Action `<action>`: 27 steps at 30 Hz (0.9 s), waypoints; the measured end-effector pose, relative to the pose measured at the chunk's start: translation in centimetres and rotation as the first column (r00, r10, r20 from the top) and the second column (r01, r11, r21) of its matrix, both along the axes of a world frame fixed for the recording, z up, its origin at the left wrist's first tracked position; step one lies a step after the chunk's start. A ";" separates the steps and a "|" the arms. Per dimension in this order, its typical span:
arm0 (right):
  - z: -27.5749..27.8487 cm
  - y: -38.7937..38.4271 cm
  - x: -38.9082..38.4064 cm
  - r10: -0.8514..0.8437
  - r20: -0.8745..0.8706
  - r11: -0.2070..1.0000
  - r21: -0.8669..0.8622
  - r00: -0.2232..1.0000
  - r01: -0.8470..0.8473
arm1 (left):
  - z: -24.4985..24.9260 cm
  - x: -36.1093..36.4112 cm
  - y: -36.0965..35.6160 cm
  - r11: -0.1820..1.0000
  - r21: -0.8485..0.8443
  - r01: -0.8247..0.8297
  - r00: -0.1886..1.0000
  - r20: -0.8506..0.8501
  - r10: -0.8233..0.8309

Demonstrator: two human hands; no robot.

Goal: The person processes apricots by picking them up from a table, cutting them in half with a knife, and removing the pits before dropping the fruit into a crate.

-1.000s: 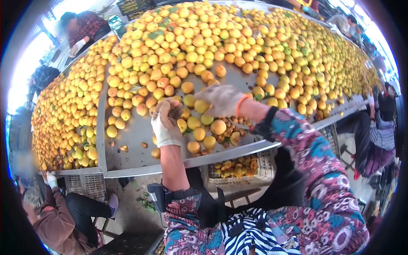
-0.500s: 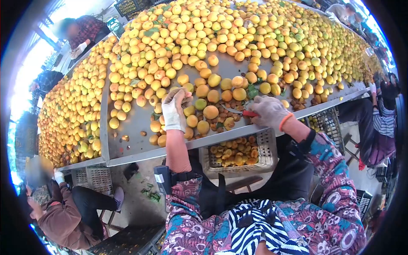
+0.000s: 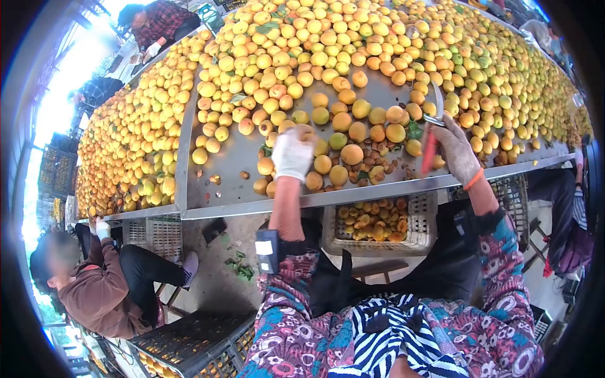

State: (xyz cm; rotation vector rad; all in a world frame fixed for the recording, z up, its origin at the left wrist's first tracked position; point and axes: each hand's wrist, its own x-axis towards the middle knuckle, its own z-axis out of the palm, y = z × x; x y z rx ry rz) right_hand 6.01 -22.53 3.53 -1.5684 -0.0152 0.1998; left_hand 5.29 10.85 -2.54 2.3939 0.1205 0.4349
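My left hand, in a pale glove, is over the near part of the sorting table. Its fingers are closed round an apricot, somewhat blurred by motion. To the right, my gloved right hand grips a knife by its red handle, the blade pointing up and away from me. Between the hands lie whole yellow-orange apricots and small brown pits or scraps on the metal surface. A large heap of apricots covers the table beyond.
Below the table edge, a pale plastic crate holds apricot halves. A metal divider crosses the table on the left. A seated co-worker is at left, another at the far side. A dark crate stands lower left.
The view has shifted, so the table appears further right. My right hand has drawn the knife away from the pits and turned its blade upward. My left hand has moved onto an apricot.
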 end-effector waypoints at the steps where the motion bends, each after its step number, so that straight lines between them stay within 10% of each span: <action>1: -0.2 -0.5 -0.8 0.007 -0.030 0.990 0.141 1.000 -0.003 | 0.4 0.0 -1.2 0.993 0.118 0.021 0.994 -0.107 -0.008; 4: 0.3 0.0 -3.6 -0.019 -0.179 0.905 0.415 0.984 0.093 | 0.6 0.5 -4.1 0.878 0.440 0.188 0.971 -0.219 -0.098; 10: -1.2 -0.3 -5.0 -0.038 -0.127 0.997 0.062 0.991 0.047 | -1.4 2.5 -5.7 0.804 0.511 0.303 0.952 -0.205 -0.229; 15: -3.9 -1.1 -8.9 -0.007 -0.248 0.983 0.178 0.969 0.053 | -0.7 4.5 -3.9 0.931 0.285 -0.230 0.939 0.316 0.136; 20: -5.7 -0.1 -13.8 0.019 -0.448 0.976 0.201 0.894 0.080 | -2.8 9.2 -2.9 0.882 0.462 -0.089 0.974 -0.143 0.173; 27: -5.7 -0.4 -15.3 0.127 -0.443 0.958 0.285 0.887 0.006 | -1.3 9.2 -1.7 0.884 0.466 0.031 0.969 -0.232 0.088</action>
